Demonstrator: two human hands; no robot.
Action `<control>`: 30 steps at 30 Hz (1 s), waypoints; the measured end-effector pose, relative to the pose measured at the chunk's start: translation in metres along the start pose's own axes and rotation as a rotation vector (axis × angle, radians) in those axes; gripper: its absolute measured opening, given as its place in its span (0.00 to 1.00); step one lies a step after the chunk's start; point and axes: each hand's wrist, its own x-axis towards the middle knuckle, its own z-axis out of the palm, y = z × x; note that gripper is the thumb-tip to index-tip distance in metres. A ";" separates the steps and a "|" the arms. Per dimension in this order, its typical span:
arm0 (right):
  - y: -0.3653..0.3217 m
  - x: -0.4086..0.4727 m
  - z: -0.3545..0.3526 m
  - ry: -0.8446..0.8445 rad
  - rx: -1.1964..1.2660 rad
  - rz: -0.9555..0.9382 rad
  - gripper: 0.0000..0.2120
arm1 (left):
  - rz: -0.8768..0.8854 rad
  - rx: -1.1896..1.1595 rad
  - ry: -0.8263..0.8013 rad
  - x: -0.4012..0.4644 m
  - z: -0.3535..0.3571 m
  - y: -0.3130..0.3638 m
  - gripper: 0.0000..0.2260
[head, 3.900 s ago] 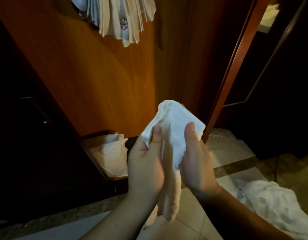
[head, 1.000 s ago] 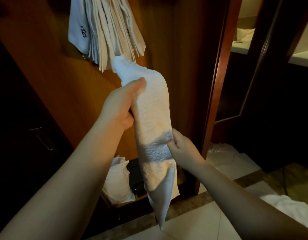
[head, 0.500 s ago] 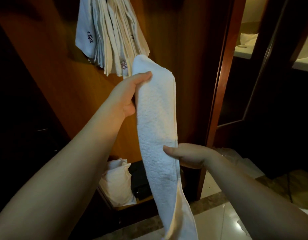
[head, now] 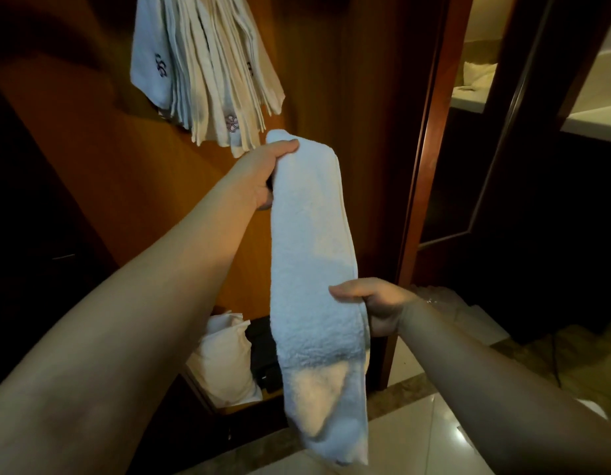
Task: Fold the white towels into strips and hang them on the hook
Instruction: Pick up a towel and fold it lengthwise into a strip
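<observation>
Head view: white towel (head: 314, 269), folded into a long strip, held upright in front of wood panel (head: 108, 173). Left hand (head: 262, 176) grips its top end, thumb over the fold, just below hung towels (head: 208, 63). Right hand (head: 376, 303) pinches strip's right edge lower down, fingers behind cloth. Lower end hangs free above tiled floor (head: 417, 440). Pillow (head: 221, 365) on low shelf behind.

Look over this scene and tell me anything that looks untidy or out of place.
The held towel strip is unevenly folded: a loose corner pokes out near its bottom end. The hanging towels fan out with ragged, uneven bottom edges. Nothing looks spilled or damaged.
</observation>
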 end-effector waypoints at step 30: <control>-0.104 0.033 0.046 0.933 -0.633 -0.467 0.29 | 0.722 0.865 0.271 -0.037 -0.004 -0.118 0.10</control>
